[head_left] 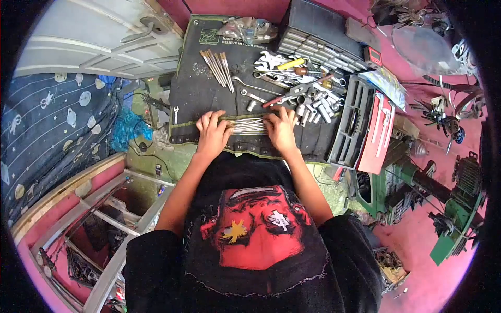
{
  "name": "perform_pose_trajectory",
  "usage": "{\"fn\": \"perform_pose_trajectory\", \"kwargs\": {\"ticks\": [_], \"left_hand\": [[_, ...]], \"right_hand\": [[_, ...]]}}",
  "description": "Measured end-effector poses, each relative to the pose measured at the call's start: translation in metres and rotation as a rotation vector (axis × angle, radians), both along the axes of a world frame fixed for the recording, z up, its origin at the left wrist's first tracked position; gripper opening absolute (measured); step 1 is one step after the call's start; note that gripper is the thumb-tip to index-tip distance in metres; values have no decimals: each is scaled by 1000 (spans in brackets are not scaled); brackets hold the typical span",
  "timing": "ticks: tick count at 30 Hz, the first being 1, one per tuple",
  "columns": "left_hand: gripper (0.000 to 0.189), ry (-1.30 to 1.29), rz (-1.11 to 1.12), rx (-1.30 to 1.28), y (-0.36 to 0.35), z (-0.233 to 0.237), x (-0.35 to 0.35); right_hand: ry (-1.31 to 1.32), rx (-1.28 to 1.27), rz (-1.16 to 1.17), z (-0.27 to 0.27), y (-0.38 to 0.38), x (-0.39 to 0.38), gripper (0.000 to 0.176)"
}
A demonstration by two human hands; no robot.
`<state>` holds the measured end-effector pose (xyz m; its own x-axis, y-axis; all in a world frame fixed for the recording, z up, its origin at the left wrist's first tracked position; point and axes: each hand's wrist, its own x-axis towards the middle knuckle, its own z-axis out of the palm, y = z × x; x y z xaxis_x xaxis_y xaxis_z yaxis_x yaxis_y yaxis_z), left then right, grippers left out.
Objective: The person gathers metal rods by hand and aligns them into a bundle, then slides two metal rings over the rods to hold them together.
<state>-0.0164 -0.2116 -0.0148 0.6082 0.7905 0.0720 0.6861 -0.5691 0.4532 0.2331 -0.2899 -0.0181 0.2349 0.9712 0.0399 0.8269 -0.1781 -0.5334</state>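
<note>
A bundle of thin metal rods (249, 126) lies crosswise near the front edge of a dark tool mat (198, 99). My left hand (212, 131) closes on the left ends of the bundle, its thumb and fingertips against them. At the right ends, my right hand (282, 129) has its fingers curled round the rods in the same way. Farther back on the mat, several brownish-tipped rods (218, 69) lie fanned out. Right of those sits a combination wrench (254, 96), with a small socket (251, 106) beside it.
Wrenches (271, 61), red-handled pliers (300, 93) and loose sockets (318, 107) crowd the mat's right side. A drawer cabinet (318, 39) stands behind them. An open toolbox (360, 122) is at the right edge. One small wrench (176, 115) lies at left.
</note>
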Motion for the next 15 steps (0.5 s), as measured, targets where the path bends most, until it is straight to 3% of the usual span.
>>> {"fn": "perform_pose_trajectory", "kwargs": {"ticks": [15], "left_hand": [[19,36,32,18,69,-6,-27]], "right_hand": [[-62,19,-98,15,42,-47,22]]}}
